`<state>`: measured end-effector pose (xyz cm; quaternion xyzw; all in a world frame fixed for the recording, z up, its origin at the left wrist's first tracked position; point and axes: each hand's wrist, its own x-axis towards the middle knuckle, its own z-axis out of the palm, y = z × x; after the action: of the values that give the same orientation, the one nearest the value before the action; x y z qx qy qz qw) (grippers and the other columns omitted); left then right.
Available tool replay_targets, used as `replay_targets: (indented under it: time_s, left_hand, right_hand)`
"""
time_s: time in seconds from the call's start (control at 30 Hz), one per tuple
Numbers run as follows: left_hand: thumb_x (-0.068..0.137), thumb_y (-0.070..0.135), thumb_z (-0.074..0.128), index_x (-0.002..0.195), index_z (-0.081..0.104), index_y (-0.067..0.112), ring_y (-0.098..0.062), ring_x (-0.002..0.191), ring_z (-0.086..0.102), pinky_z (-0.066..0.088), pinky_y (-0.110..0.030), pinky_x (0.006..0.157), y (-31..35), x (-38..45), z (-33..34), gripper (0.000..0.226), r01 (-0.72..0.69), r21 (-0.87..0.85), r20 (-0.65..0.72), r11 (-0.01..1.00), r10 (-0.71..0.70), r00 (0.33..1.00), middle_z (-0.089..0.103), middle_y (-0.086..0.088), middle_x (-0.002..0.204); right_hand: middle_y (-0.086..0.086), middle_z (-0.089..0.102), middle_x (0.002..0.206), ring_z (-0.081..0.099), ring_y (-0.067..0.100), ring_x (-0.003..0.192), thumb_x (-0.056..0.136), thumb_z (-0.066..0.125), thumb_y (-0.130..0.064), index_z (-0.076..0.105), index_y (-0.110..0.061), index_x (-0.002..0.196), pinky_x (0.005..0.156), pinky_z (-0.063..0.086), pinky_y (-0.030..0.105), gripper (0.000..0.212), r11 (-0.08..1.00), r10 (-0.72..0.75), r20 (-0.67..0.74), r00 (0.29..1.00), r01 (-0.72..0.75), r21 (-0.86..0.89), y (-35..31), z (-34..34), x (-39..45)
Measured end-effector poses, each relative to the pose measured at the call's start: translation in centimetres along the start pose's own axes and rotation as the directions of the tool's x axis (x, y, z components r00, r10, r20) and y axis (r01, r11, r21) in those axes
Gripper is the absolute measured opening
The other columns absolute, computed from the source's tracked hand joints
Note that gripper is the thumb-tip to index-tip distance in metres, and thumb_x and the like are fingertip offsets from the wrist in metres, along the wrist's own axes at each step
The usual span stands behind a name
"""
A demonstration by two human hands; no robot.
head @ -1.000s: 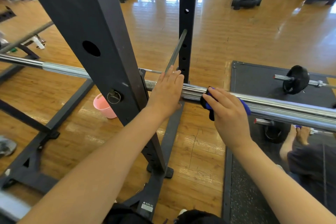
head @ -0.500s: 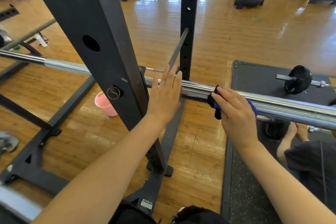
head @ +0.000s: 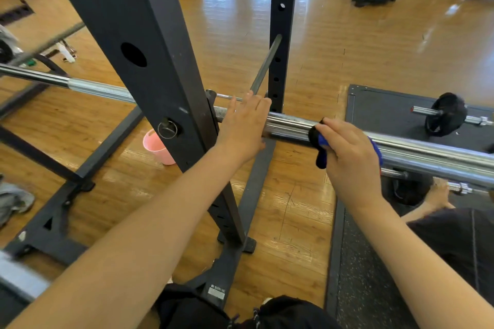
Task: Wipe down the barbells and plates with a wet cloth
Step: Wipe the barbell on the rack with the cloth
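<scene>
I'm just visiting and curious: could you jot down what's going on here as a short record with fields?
Place: gym with a wooden floor
Activity: wiping a barbell sleeve
Barbell: chrome, lying across a black rack
Right hand: grips a blue cloth wrapped over the bar
Left hand: fingers straight, resting on the bar beside the rack upright
Pink bucket: on the floor behind the upright
Small loaded bar: on the dark mat, to the right
Contents of bucket: cannot tell
</scene>
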<state>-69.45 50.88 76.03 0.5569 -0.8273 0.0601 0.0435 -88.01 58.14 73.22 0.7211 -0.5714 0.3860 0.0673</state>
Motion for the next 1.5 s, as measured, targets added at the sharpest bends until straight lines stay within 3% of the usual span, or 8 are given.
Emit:
replay_targets:
  time_s: [0.3, 0.47, 0.63, 0.9, 1.1, 1.23, 1.33, 1.5]
  left_hand:
    - [0.078, 0.031, 0.073, 0.149, 0.014, 0.009, -0.03, 0.145, 0.012, 0.013, -0.045, 0.115, 0.0, -2.1, 1.9, 0.095, 0.006, 0.097, -0.168, 0.995, 0.01, 0.986, 0.019, -0.011, 0.155]
    - [0.083, 0.024, 0.068, 0.146, 0.023, 0.01, -0.027, 0.146, 0.009, 0.01, -0.041, 0.117, 0.2, -1.3, 1.5, 0.078, 0.013, 0.017, -0.145, 1.0, -0.01, 0.989, 0.026, -0.008, 0.151]
    - [0.081, 0.024, 0.069, 0.142, 0.025, 0.013, -0.025, 0.145, 0.01, 0.007, -0.04, 0.117, -0.2, -0.8, 0.9, 0.076, -0.023, -0.008, -0.108, 1.0, 0.022, 0.994, 0.03, -0.004, 0.147]
    - [0.076, 0.022, 0.074, 0.138, 0.029, 0.014, -0.023, 0.144, 0.014, 0.013, -0.043, 0.117, -0.4, 0.0, -0.2, 0.077, -0.043, -0.084, -0.002, 0.996, 0.043, 0.999, 0.033, -0.004, 0.144]
    - [0.075, 0.024, 0.074, 0.14, 0.027, 0.014, -0.024, 0.144, 0.014, 0.013, -0.046, 0.116, -0.5, 0.0, -0.6, 0.081, -0.044, -0.095, 0.029, 0.995, 0.047, 0.998, 0.031, -0.005, 0.146]
    - [0.082, 0.03, 0.066, 0.149, 0.007, 0.01, -0.027, 0.146, 0.002, 0.007, -0.046, 0.116, -0.5, -1.2, 0.7, 0.091, -0.012, 0.098, -0.067, 0.995, 0.019, 0.998, 0.009, -0.009, 0.158]
    - [0.078, 0.03, 0.07, 0.146, 0.014, 0.003, -0.028, 0.143, 0.021, 0.017, -0.046, 0.114, -0.9, -2.6, 2.7, 0.092, -0.029, 0.251, -0.228, 0.968, 0.088, 0.97, 0.025, -0.015, 0.154]
    - [0.072, 0.031, 0.078, 0.14, 0.023, 0.0, -0.03, 0.138, 0.033, 0.021, -0.046, 0.111, -0.4, -2.0, 2.6, 0.093, -0.001, 0.278, -0.248, 0.96, 0.073, 0.966, 0.039, -0.015, 0.146]
  right_hand:
    - [0.019, 0.064, 0.116, 0.059, 0.036, 0.111, 0.086, 0.054, 0.0, 0.064, 0.003, 0.114, 0.097, 0.039, 0.04, 0.03, 0.998, 0.052, -0.061, 0.997, -0.054, -0.03, 1.2, -1.1, -1.3]
    - [0.019, 0.063, 0.118, 0.058, 0.036, 0.113, 0.081, 0.069, 0.001, 0.062, 0.003, 0.117, 0.098, 0.041, 0.045, 0.037, 0.996, 0.087, -0.01, 0.996, -0.087, -0.032, -0.7, 0.5, -0.1]
    - [0.018, 0.063, 0.118, 0.059, 0.035, 0.111, 0.088, 0.048, -0.015, 0.064, 0.001, 0.116, 0.097, 0.044, 0.045, 0.036, 0.997, -0.029, -0.02, 0.999, 0.028, -0.068, 0.8, 0.0, -0.7]
    - [0.018, 0.068, 0.107, 0.062, 0.035, 0.1, 0.086, 0.043, -0.009, 0.067, 0.003, 0.108, 0.091, 0.043, 0.038, 0.035, 0.997, 0.045, -0.15, 0.988, -0.054, -0.057, 1.0, -1.0, 0.0]
    - [0.018, 0.064, 0.117, 0.06, 0.035, 0.11, 0.085, 0.053, -0.002, 0.066, 0.001, 0.112, 0.094, 0.048, 0.047, 0.031, 0.985, -0.139, -0.047, 0.989, 0.133, -0.109, -0.8, 2.4, -0.2]
    - [0.019, 0.064, 0.117, 0.058, 0.034, 0.111, 0.085, 0.05, -0.004, 0.067, 0.002, 0.111, 0.097, 0.043, 0.042, 0.031, 0.984, -0.13, -0.139, 0.982, 0.11, -0.139, 1.6, 1.0, -1.6]
    - [0.019, 0.064, 0.117, 0.058, 0.034, 0.111, 0.084, 0.054, -0.001, 0.067, 0.002, 0.11, 0.099, 0.041, 0.04, 0.029, 0.988, -0.09, -0.166, 0.982, 0.068, -0.136, 2.2, 0.6, -2.1]
    - [0.018, 0.066, 0.113, 0.06, 0.034, 0.107, 0.085, 0.049, -0.005, 0.067, 0.004, 0.109, 0.098, 0.041, 0.037, 0.031, 0.998, 0.004, -0.199, 0.98, -0.016, -0.058, 0.7, 0.8, -1.5]
